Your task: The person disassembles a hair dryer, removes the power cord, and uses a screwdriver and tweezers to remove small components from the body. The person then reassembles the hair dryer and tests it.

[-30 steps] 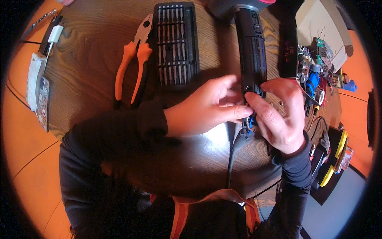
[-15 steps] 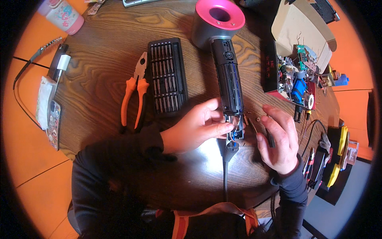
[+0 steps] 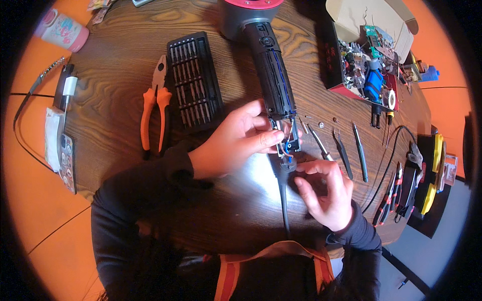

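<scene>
A grey hair dryer with a pink ring (image 3: pixel 251 2) lies across the table, its black handle (image 3: pixel 273 80) pointing toward me. The handle's lower end is opened up, and blue and brown wires (image 3: pixel 286 149) show there. My left hand (image 3: pixel 246 133) is closed around this lower end, thumb on top beside the wires. From the end runs a black power cord (image 3: pixel 285 200) with a thick collar (image 3: pixel 286 168). Close to the right of the collar is my right hand (image 3: pixel 329 188), index finger and thumb apart; whether a fingertip touches the collar I cannot tell.
Right of the handle lie a thin screwdriver (image 3: pixel 321 143), black tweezers (image 3: pixel 343 153), a pen-like tool (image 3: pixel 360 150) and small screws. A bit set (image 3: pixel 196 80) and orange pliers (image 3: pixel 156 108) lie on the left. An open box of parts (image 3: pixel 369 75) stands far right.
My right hand has moved down and left, from beside the tweezers to the cord collar. My left hand keeps its hold on the handle. The whole view has shifted slightly.
</scene>
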